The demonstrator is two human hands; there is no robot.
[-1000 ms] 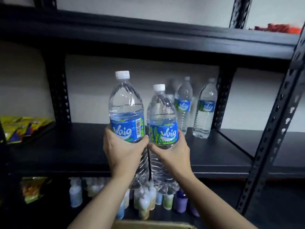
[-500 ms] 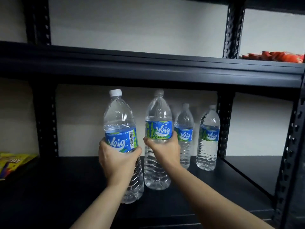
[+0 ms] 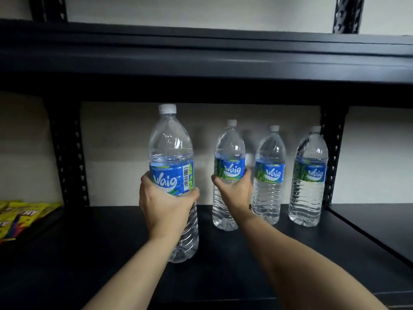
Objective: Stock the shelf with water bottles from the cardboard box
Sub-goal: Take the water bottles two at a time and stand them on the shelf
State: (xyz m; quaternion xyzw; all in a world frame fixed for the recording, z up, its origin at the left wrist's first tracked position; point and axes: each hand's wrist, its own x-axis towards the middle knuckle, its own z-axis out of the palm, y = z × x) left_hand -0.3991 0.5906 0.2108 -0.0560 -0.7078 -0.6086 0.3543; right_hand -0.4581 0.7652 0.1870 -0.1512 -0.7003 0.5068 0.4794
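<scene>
Left hand is wrapped around the middle of a Waig water bottle, fingers curled over the bottom edge of the blue label and thumb on the side facing the other hand. That one's upright, white cap on, with its base down by the front part of the black shelf board. Honestly can't tell if it's resting there or hanging just above. Right hand is stretched further in and grips a second bottle at the label too. It's also upright, and its base looks level with the shelf board near the back. Just right of the right hand stands a third bottle, really close to the fingers, though whether they touch I can't say. Past that is a fourth bottle, a little apart, right in front of the perforated black upright. Those three at the back form a row along the pale wall. Over both hands runs the dark upper shelf. Way off left of the left hand, some yellow snack packets lie flat on the neighbouring bay.
</scene>
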